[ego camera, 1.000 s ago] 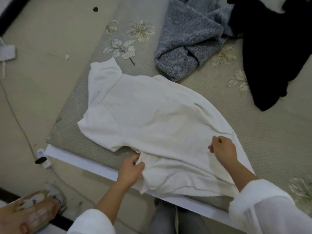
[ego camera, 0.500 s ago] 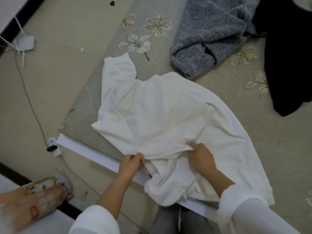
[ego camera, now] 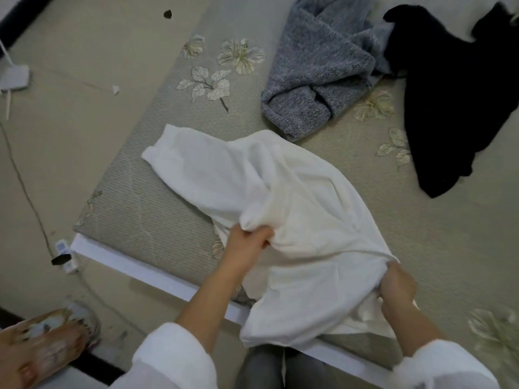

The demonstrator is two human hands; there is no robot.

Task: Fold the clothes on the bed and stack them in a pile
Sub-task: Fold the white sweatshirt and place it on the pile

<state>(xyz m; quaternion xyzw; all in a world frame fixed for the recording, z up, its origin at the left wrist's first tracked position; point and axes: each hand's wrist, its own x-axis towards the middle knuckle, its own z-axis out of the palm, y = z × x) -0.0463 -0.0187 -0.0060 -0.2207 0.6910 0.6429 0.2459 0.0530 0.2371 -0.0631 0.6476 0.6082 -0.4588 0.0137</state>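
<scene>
Three garments: white one [ego camera: 280, 197] gripped by two hands.

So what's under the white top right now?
The embroidered bed cover shows, peeking beside the left hand, which grips the white top along with the right hand. Its hem hangs over the white bed edge. Whatever lies beneath its middle is hidden.

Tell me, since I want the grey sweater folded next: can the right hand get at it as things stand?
Probably not yet. The right hand grips the white top. The grey sweater lies uncovered beyond it, so once the hand lets go, the way looks clear.
</scene>
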